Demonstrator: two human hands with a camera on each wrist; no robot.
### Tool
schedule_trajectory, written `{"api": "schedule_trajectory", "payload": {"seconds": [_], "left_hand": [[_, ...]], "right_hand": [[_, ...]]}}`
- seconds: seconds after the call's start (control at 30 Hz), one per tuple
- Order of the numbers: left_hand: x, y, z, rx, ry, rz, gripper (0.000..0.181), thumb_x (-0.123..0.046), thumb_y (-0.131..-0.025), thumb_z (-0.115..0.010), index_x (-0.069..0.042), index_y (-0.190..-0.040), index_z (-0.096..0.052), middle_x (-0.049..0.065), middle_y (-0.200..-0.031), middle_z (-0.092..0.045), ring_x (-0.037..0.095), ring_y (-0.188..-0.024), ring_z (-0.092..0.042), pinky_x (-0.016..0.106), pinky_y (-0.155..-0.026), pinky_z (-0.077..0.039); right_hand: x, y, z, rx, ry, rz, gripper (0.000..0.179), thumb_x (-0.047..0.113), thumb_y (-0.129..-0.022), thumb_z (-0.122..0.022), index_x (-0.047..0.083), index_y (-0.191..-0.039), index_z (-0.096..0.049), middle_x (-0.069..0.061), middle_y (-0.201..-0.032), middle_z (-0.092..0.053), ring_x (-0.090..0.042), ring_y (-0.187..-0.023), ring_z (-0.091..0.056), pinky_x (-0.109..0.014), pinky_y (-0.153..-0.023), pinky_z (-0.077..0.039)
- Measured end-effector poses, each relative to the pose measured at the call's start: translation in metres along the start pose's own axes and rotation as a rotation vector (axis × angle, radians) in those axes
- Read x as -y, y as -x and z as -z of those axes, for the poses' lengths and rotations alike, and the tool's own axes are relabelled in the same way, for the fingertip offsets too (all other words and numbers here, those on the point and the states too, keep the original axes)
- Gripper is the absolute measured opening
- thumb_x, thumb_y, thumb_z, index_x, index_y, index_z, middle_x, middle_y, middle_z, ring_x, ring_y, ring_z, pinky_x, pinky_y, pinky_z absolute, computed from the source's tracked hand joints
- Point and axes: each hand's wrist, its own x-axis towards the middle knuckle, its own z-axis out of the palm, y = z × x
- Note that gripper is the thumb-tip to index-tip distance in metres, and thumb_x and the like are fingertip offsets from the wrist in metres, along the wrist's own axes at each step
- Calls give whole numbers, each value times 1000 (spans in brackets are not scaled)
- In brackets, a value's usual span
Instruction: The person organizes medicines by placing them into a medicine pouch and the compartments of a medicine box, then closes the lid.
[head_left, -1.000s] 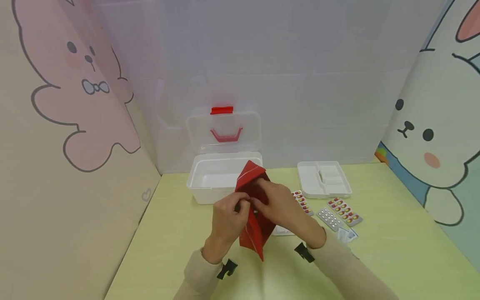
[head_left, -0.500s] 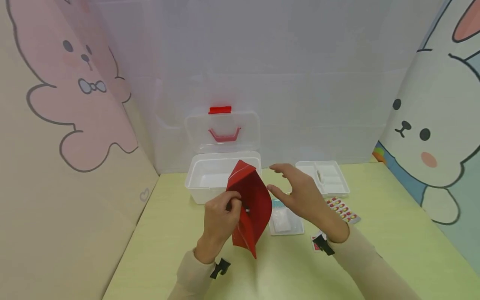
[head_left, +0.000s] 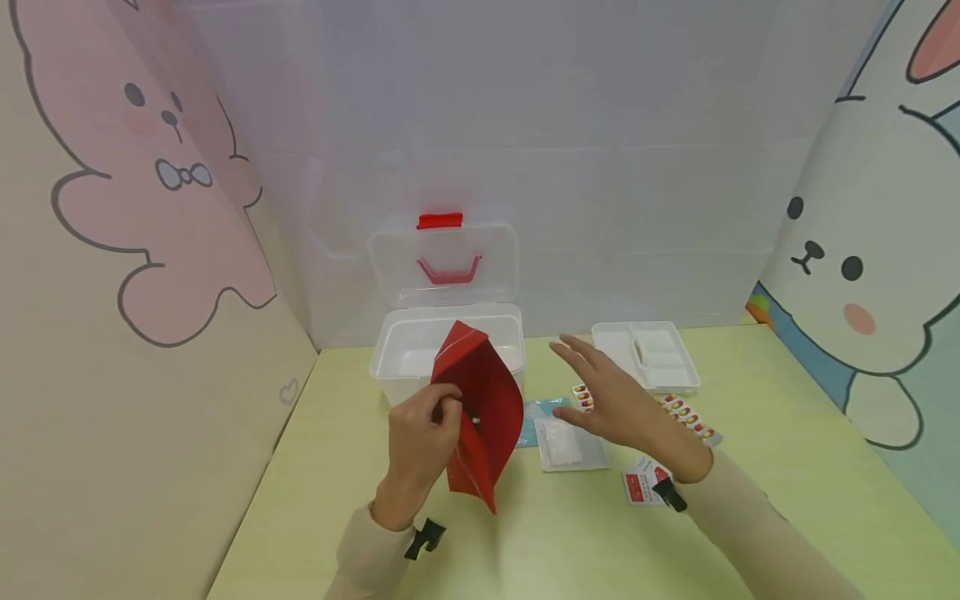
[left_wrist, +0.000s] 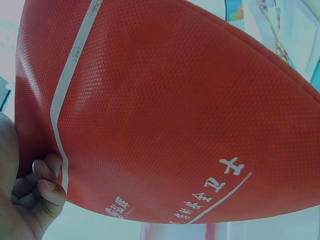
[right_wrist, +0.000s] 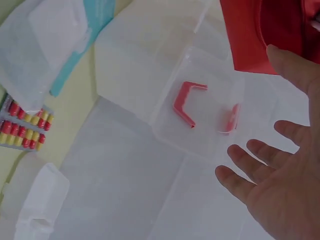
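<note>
Rightward, away from the red textured-fabric pouch, the right hand has moved, its fingers extended and spread, holding nothing. Pouch and left hand have shifted slightly left; that hand pinches one edge, the mouth gaping, in front of the white rectangular plastic box and beside a clear plastic packet.

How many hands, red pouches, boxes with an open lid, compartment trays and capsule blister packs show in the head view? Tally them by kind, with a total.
Hands: 2 (left hand, right hand)
Red pouch: 1
Open-lidded box: 1
Compartment tray: 1
Capsule blister packs: 2, both partly hidden
Total: 7
</note>
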Motion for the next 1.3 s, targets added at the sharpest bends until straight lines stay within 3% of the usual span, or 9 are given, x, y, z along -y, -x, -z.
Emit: {"api": "schedule_trajectory", "payload": {"seconds": [0.13,0.4,0.7,1.0,1.3], "left_hand": [[3,1,5,5,-14,4,17,4,-79,-54,-4,-76,-68,4,-65,-64,9,-52,-49,19,-47,-40],[6,2,10,21,-21,9,16,4,-80,-54,-3,-78,-69,5,-66,-65,8,-52,-50,17,-48,-41],[11,6,8,6,-12,33,18,5,-78,-54,-4,-76,-69,4,-65,-65,9,-51,-50,19,-47,-41],[13,10,6,11,13,42,18,5,-79,-53,-4,-77,-69,4,-65,-65,8,-51,-48,17,-47,-39],[17,14,1,5,17,53,19,6,-79,-53,-4,-76,-69,4,-64,-64,7,-51,-48,16,-47,-39]], "right_hand": [[-7,7,-14,93,72,27,86,31,-78,-82,12,-149,-38,-16,-152,-41,-36,-133,-49,-51,-101,-48],[-19,20,-37,291,123,-16,88,35,-77,-82,17,-151,-37,-15,-153,-41,-36,-131,-51,-52,-103,-45],[-28,29,-64,440,139,-61,82,25,-73,-84,13,-145,-45,-18,-145,-50,-39,-130,-51,-57,-100,-46],[-35,34,-81,535,139,-142,79,12,-73,-79,13,-145,-46,-22,-151,-42,-45,-136,-43,-64,-103,-40],[-33,34,-90,554,95,-162,68,5,-76,-72,10,-141,-51,-23,-145,-49,-44,-132,-48,-57,-104,-43]]}}
